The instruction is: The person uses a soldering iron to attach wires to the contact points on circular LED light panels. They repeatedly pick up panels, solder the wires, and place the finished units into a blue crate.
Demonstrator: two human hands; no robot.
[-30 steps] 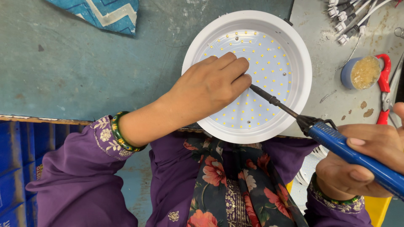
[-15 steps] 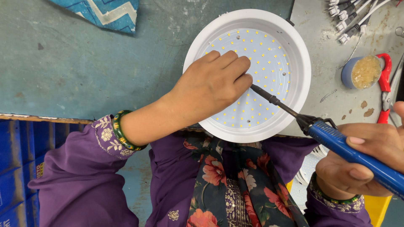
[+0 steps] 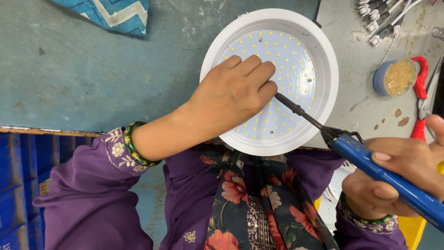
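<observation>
A round white lamp housing (image 3: 323, 46) lies on the bench, its inner disc (image 3: 291, 60) dotted with small yellow LEDs. My left hand (image 3: 231, 92) rests on the disc with fingers curled and pressed down near its middle; what is under the fingertips is hidden. My right hand (image 3: 397, 176) grips a blue-handled soldering iron (image 3: 384, 173) at the lower right. Its dark metal tip (image 3: 282, 98) reaches onto the disc and touches right beside my left fingertips.
A small blue pot of yellowish paste (image 3: 397, 76) and red-handled cutters (image 3: 421, 92) lie to the right. White connector leads (image 3: 384, 18) sit at the top right, a blue patterned cloth (image 3: 111, 14) at the top left, blue crates (image 3: 18, 185) below the bench edge.
Almost nothing differs: my left hand and the iron tip stay at the same spot on the disc, with only a slight shift of the view.
</observation>
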